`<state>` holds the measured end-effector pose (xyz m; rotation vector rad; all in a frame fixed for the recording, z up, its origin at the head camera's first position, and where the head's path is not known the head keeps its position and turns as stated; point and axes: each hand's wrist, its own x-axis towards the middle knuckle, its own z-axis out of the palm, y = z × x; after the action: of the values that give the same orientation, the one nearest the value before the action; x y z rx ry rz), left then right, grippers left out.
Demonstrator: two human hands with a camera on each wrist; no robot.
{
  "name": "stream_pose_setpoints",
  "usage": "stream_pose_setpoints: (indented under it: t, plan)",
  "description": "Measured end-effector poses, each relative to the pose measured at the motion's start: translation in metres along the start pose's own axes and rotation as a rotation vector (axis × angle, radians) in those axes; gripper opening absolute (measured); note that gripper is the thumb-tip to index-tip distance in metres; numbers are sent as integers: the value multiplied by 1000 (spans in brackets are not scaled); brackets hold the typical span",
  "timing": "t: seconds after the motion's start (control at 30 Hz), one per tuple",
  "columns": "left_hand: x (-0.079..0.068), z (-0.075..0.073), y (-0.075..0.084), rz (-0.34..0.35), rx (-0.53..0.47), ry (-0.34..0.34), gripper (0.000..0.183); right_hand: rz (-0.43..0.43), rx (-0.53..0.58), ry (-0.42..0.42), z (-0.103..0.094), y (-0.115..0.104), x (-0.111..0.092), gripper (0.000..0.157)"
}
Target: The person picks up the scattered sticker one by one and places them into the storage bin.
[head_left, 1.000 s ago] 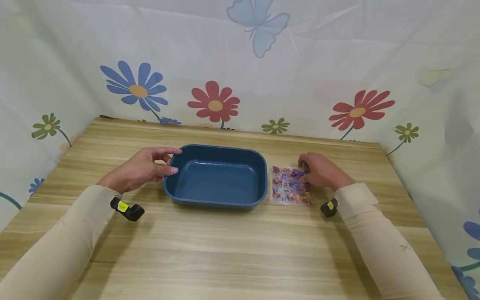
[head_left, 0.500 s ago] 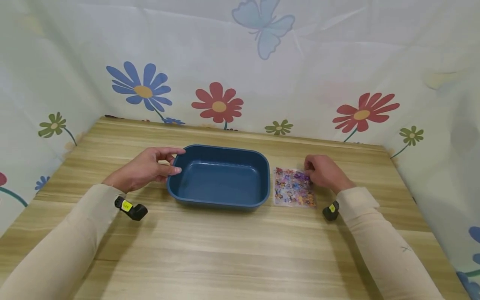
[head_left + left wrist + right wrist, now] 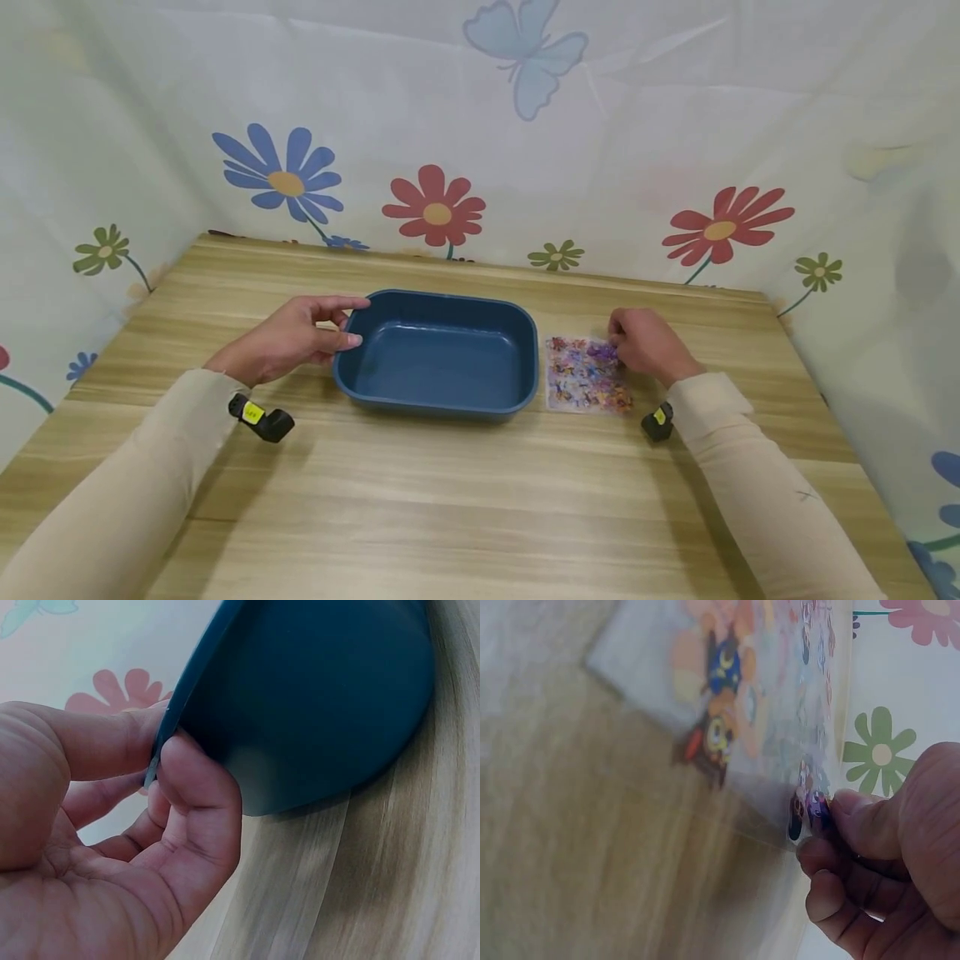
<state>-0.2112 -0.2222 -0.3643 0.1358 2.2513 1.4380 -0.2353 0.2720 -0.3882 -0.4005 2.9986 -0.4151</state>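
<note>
A blue tray (image 3: 442, 367) sits on the tabletop (image 3: 450, 500), its left end clamped in the fingers of the left hand (image 3: 288, 337). Just beside its right end is a clear printed sheet (image 3: 585, 379), an edge pinched in the fingers of the right hand (image 3: 648, 343).

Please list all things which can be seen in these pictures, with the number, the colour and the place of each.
Rectangular tray with rounded corners: one, dark blue, on the table
Square see-through sheet with small cartoon figures: one, clear and multicoloured, right of the tray
Wood-grain table: one, light brown, under the tray
Hanging cloth: white, behind and beside the table
Printed flowers: several, red, blue and green, on the cloth
Printed butterfly: at least one, pale blue, on the cloth
Wrist devices: two, black with yellow labels, at the wrists
Sleeves: two, beige, on the arms
Left hand: one, pinching the tray's left rim
Right hand: one, pinching the sheet's corner
</note>
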Motion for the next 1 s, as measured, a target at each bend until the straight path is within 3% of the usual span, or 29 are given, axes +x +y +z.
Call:
stream_pose_setpoints:
  t: [0.2, 0.5, 0.8, 1.0]
  plan:
    - [-1, 0, -1, -1, -5, -1, 67, 36, 8, 13, -1, -2, -1, 11]
    - [0, 0, -2, 7, 9, -1, 67, -38, -28, 104, -2, 3, -5, 5]
    - [1, 0, -2, 13, 9, -1, 67, 16, 124, 61, -5, 11, -6, 19]
    - [0, -1, -2, 5, 12, 1, 68, -5, 192, 81, -3, 20, -6, 20]
